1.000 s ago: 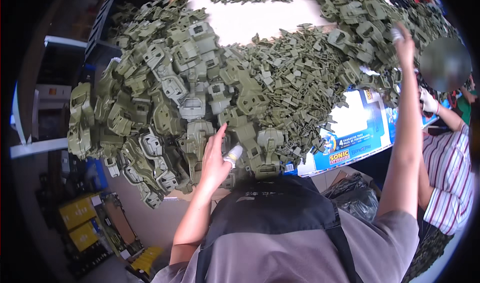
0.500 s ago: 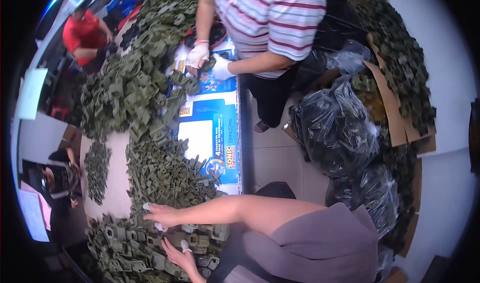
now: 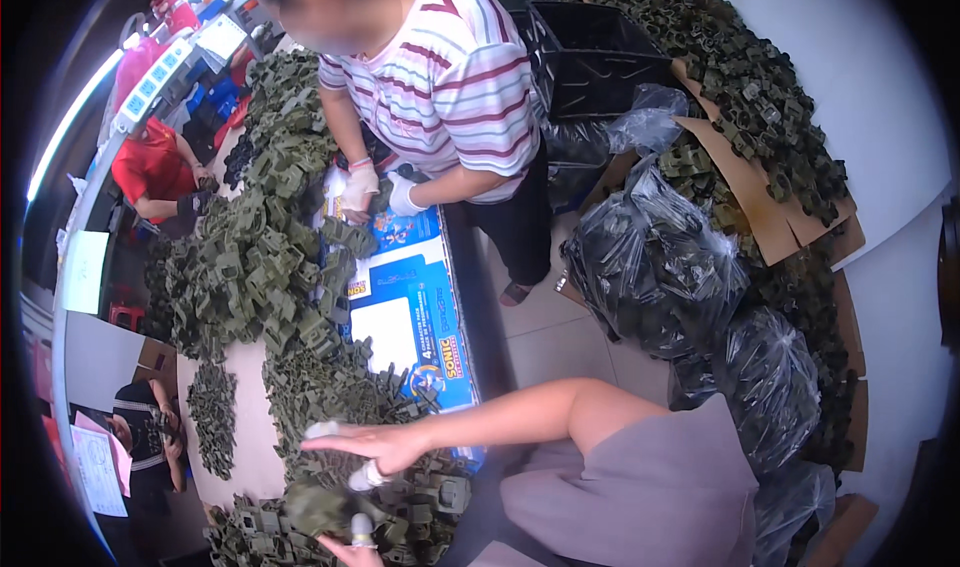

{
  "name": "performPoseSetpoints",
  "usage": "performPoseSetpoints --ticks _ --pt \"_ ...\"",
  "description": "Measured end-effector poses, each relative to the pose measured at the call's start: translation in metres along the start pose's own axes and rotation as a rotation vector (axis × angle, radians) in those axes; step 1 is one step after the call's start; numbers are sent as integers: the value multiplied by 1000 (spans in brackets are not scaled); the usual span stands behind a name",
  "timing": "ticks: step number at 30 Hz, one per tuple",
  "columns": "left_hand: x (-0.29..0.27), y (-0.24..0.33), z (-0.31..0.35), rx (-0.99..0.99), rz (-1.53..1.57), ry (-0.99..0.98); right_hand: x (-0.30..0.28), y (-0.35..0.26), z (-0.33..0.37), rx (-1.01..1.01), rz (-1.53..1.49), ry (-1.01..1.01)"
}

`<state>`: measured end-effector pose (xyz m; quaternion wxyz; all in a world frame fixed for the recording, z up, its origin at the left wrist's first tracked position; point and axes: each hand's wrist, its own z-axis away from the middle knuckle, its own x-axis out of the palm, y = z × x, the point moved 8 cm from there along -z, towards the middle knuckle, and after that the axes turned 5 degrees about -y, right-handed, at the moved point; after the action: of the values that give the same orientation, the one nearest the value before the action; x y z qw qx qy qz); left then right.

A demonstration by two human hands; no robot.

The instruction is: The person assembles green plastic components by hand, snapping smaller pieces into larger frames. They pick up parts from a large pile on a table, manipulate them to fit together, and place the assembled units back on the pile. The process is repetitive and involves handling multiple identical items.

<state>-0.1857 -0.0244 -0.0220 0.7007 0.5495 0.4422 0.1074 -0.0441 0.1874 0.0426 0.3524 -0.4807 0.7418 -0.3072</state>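
My right hand [image 3: 385,445] reaches over the pile of small olive-green plastic parts [image 3: 325,392], fingers stretched out and holding nothing. White covers sit on some fingertips. Lower down, my left hand [image 3: 350,550] shows only in part at the lower edge, its thumb and fingers around a larger olive-green plastic part [image 3: 318,510], which is blurred by motion. Beneath it lies a heap of similar boxy green parts [image 3: 415,507].
Across the table a co-worker in a striped shirt [image 3: 450,87] handles a part with gloved hands. A blue-and-white printed sheet [image 3: 400,317] covers the table edge. Clear plastic bags [image 3: 660,267], a black crate [image 3: 595,62] and cardboard [image 3: 750,197] with more parts stand at right.
The view has shifted, showing more of the co-worker. My right hand has risen off the parts, fingers straightened. My left hand, earlier spread over the heap, now has a green part.
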Motion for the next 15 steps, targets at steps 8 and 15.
performPoseSetpoints --ticks 8,15 --pt "64 58 22 -152 507 145 75 32 31 321 -254 -367" --pt "76 54 17 -111 565 -33 66 60 34 530 -257 -134"
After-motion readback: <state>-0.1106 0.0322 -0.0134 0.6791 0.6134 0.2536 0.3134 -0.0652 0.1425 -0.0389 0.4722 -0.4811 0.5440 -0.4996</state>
